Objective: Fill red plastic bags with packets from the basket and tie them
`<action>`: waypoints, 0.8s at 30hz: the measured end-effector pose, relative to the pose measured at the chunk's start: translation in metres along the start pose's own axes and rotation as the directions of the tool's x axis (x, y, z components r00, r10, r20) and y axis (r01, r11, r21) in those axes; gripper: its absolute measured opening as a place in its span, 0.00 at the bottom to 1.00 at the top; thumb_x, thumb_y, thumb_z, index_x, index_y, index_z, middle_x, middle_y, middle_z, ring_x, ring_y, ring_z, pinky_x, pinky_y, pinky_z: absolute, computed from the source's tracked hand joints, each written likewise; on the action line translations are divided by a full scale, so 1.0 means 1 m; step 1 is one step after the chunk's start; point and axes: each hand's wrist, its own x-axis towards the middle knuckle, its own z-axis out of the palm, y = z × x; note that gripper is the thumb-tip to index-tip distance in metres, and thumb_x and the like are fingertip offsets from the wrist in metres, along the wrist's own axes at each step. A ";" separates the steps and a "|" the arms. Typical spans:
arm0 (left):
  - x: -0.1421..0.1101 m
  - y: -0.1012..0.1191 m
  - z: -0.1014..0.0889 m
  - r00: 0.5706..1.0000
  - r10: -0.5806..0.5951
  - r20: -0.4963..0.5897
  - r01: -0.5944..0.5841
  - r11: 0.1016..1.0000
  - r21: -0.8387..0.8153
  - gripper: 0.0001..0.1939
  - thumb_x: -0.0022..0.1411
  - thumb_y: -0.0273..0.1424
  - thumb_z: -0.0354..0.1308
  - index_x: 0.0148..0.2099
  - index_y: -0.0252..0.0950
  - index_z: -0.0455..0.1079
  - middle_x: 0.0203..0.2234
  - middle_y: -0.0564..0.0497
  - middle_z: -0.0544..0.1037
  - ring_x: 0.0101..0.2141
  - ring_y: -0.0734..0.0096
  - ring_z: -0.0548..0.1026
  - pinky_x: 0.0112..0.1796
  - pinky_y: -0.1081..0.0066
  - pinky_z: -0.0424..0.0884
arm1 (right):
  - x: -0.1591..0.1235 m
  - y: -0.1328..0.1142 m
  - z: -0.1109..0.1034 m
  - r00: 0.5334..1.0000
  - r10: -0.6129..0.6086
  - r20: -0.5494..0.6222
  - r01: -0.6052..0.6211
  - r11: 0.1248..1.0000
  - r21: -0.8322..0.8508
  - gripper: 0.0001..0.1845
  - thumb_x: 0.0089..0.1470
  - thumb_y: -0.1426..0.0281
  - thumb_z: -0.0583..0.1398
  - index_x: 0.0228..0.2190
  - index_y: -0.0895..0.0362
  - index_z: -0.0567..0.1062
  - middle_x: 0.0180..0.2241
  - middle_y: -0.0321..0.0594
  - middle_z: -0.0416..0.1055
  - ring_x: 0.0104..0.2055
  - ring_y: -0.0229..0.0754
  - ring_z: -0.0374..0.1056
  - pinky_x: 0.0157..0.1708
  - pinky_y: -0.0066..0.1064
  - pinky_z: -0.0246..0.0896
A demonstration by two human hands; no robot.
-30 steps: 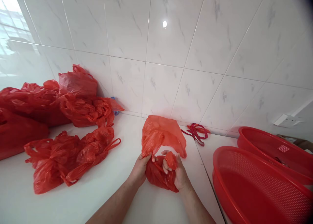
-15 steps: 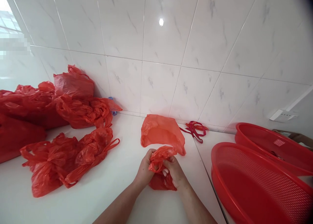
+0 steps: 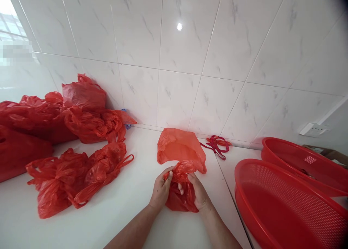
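Observation:
Both my hands grip one crumpled red plastic bag point(image 3: 181, 194) just above the white counter point(image 3: 122, 220). My left hand point(image 3: 161, 191) pinches the bag's left side, fingers closed on the plastic. My right hand point(image 3: 199, 195) holds its right side, fingers curled into the folds. Behind the hands the top of the bag, or another red bag point(image 3: 181, 147), stands puffed up; I cannot tell which.
A heap of red plastic bags point(image 3: 70, 176) lies on the counter at the left, with more bags point(image 3: 81, 107) against the tiled wall. Red ties point(image 3: 217, 144) lie by the wall. Two red perforated basins point(image 3: 285, 209) point(image 3: 307, 165) stand at the right.
My hands came together and bunched the bag's upper part downwards; the loose flap once raised at the left is now gathered between them. The view shifted slightly.

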 end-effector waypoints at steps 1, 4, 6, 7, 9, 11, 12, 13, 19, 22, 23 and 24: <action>0.001 0.001 0.001 1.000 0.007 0.002 -0.007 1.000 -0.021 0.24 0.64 0.43 0.46 0.56 0.37 0.65 0.20 0.52 0.77 0.31 0.61 0.77 0.37 0.63 0.70 | -0.001 -0.002 0.000 1.000 0.014 0.006 -0.015 0.999 0.032 0.27 0.54 0.47 0.52 0.25 0.57 0.72 0.20 0.38 0.68 0.23 0.37 0.61 0.29 0.30 0.58; 0.003 0.000 0.000 1.000 0.000 -0.019 0.000 1.000 -0.024 0.21 0.63 0.43 0.48 0.52 0.37 0.69 0.28 0.49 0.80 0.35 0.61 0.77 0.40 0.65 0.70 | -0.001 -0.004 0.001 0.998 0.053 0.017 -0.054 0.995 0.084 0.35 0.51 0.40 0.46 0.22 0.57 0.73 0.19 0.39 0.65 0.24 0.39 0.60 0.31 0.33 0.59; 0.004 -0.002 -0.003 0.998 -0.018 -0.067 0.020 1.000 0.022 0.20 0.62 0.43 0.50 0.50 0.38 0.70 0.35 0.48 0.80 0.39 0.61 0.76 0.43 0.65 0.69 | 0.000 -0.005 0.004 0.999 0.044 -0.011 -0.044 0.998 0.052 0.28 0.50 0.44 0.54 0.23 0.56 0.73 0.20 0.36 0.65 0.24 0.37 0.60 0.31 0.32 0.58; 0.005 -0.003 -0.005 0.995 -0.021 -0.095 0.026 0.998 0.054 0.19 0.62 0.43 0.51 0.49 0.38 0.71 0.39 0.47 0.79 0.41 0.61 0.75 0.45 0.64 0.68 | 0.000 -0.005 0.006 0.999 0.027 -0.023 -0.027 1.000 0.006 0.23 0.48 0.48 0.59 0.24 0.56 0.74 0.21 0.35 0.66 0.24 0.37 0.60 0.31 0.31 0.59; 0.006 -0.005 -0.008 0.990 -0.004 -0.142 0.021 0.993 0.118 0.18 0.61 0.42 0.52 0.48 0.38 0.71 0.43 0.47 0.77 0.44 0.60 0.73 0.47 0.64 0.67 | 0.000 -0.006 0.009 0.999 -0.024 -0.041 0.019 0.993 -0.120 0.15 0.44 0.57 0.65 0.31 0.54 0.75 0.26 0.35 0.70 0.28 0.37 0.63 0.34 0.31 0.60; 0.005 -0.006 -0.009 0.987 0.030 -0.157 -0.002 0.985 0.174 0.17 0.62 0.41 0.51 0.48 0.39 0.71 0.44 0.47 0.76 0.45 0.60 0.73 0.48 0.63 0.66 | 0.001 -0.006 0.011 0.994 -0.069 -0.086 0.044 0.963 -0.267 0.18 0.44 0.62 0.65 0.39 0.51 0.73 0.31 0.35 0.71 0.31 0.38 0.65 0.35 0.32 0.61; 0.004 -0.006 -0.008 0.986 0.059 -0.159 -0.024 0.977 0.211 0.16 0.62 0.40 0.51 0.47 0.39 0.71 0.44 0.47 0.76 0.45 0.61 0.72 0.48 0.64 0.66 | 0.001 -0.005 0.012 0.986 -0.099 -0.134 0.047 0.939 -0.342 0.20 0.45 0.63 0.64 0.42 0.50 0.72 0.32 0.34 0.72 0.32 0.39 0.66 0.34 0.32 0.61; 0.003 -0.006 -0.007 0.984 0.093 -0.155 -0.051 0.965 0.258 0.15 0.62 0.38 0.51 0.47 0.40 0.71 0.43 0.48 0.76 0.45 0.62 0.72 0.48 0.64 0.66 | 0.001 -0.003 0.011 0.971 -0.133 -0.197 0.040 0.909 -0.416 0.20 0.45 0.65 0.63 0.43 0.48 0.70 0.32 0.34 0.72 0.31 0.40 0.66 0.33 0.31 0.61; -0.004 -0.019 -0.002 0.971 0.186 -0.153 -0.089 0.868 0.488 0.06 0.57 0.29 0.55 0.38 0.41 0.63 0.34 0.54 0.75 0.34 0.70 0.72 0.36 0.69 0.69 | 0.006 0.007 0.004 0.877 -0.296 -0.379 -0.003 0.785 -0.620 0.13 0.44 0.70 0.58 0.36 0.50 0.73 0.33 0.33 0.74 0.34 0.42 0.68 0.35 0.32 0.63; -0.003 -0.025 -0.003 0.974 0.187 -0.130 -0.098 0.860 0.500 0.07 0.56 0.27 0.55 0.34 0.41 0.58 0.35 0.55 0.74 0.34 0.72 0.72 0.35 0.70 0.69 | 0.008 0.005 -0.001 0.910 -0.277 -0.308 0.083 0.850 -0.521 0.13 0.44 0.70 0.58 0.35 0.53 0.75 0.36 0.36 0.75 0.38 0.44 0.69 0.40 0.34 0.63; -0.002 -0.026 -0.005 0.972 0.210 -0.109 -0.126 0.848 0.515 0.08 0.56 0.27 0.55 0.33 0.40 0.57 0.36 0.55 0.74 0.35 0.72 0.72 0.36 0.70 0.69 | 0.007 0.003 -0.002 0.925 -0.254 -0.281 0.099 0.878 -0.469 0.13 0.43 0.70 0.58 0.34 0.54 0.76 0.37 0.37 0.75 0.39 0.44 0.69 0.40 0.34 0.63; -0.001 -0.026 -0.007 0.966 0.244 -0.088 -0.160 0.828 0.538 0.08 0.56 0.26 0.55 0.31 0.40 0.57 0.37 0.54 0.74 0.36 0.71 0.72 0.37 0.69 0.69 | 0.007 0.001 -0.003 0.939 -0.224 -0.259 0.103 0.907 -0.409 0.13 0.43 0.70 0.59 0.34 0.55 0.76 0.37 0.38 0.75 0.39 0.44 0.69 0.40 0.34 0.63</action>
